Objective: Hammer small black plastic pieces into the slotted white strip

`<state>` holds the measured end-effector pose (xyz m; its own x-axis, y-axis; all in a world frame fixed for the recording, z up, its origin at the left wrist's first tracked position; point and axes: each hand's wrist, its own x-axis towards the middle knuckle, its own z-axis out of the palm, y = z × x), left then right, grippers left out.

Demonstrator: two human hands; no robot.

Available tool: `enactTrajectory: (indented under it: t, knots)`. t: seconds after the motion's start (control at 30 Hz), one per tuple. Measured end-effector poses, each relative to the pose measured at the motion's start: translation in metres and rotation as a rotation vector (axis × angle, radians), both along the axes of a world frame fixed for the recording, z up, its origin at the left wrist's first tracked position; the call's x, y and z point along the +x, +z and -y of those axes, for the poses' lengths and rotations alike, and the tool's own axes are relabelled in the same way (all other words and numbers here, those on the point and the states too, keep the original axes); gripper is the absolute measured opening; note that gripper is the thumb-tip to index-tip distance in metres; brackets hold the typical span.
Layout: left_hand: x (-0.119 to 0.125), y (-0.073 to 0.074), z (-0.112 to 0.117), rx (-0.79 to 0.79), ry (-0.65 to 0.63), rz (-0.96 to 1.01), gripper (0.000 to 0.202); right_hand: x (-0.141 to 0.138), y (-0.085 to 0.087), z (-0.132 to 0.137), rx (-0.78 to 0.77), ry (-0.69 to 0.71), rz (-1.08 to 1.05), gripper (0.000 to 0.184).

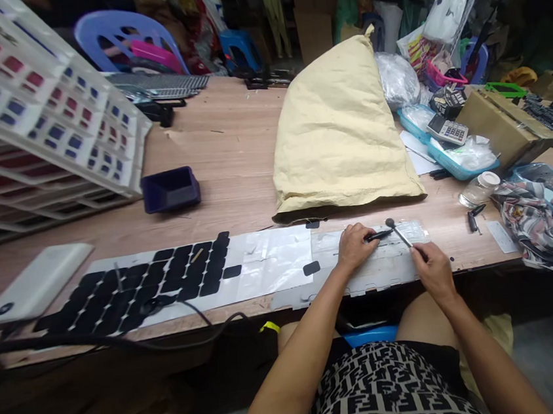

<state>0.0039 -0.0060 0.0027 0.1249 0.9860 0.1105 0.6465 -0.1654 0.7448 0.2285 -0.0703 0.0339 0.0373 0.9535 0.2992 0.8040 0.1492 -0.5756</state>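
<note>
My left hand (354, 248) rests low over the work surface, fingers closed round a slim black piece (379, 235) that pokes out to the right. The fingers of my right hand (434, 273) pinch a thin pale stick with a dark round head (400, 233). That head is close to the black piece; whether they touch I cannot tell. Beneath both hands lies a greyish-white flat sheet (377, 272) at the table's front edge. To its left, a white sheet (276, 253) carries rows of black rounded patches (140, 277).
A large cream paper sack (337, 128) stands beyond my hands. On the left are a white crate (74, 123), a purple box (170, 190), a white device (37, 281) and a black cable (123, 342). A jar (478, 190), calculator (447, 130) and cardboard box (505, 124) are right.
</note>
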Motion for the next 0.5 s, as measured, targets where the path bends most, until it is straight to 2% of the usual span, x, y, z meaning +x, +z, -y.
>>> enactTrajectory:
  t: [0.17,0.33,0.4,0.5]
  knots:
    - [0.000,-0.001,-0.001,-0.002,-0.004,-0.009,0.016,0.054,-0.010,-0.034,0.125,-0.243,0.346,0.025]
    - [-0.003,0.003,-0.003,0.000,-0.030,0.009,0.016,0.067,-0.022,-0.042,0.144,-0.316,0.471,0.025]
    - [-0.004,0.008,0.011,0.029,-0.067,0.058,0.018,0.065,-0.023,-0.040,0.144,-0.325,0.493,0.024]
    - [-0.004,0.011,0.058,0.095,-0.254,0.136,0.025,0.061,-0.023,-0.038,0.128,-0.325,0.514,0.022]
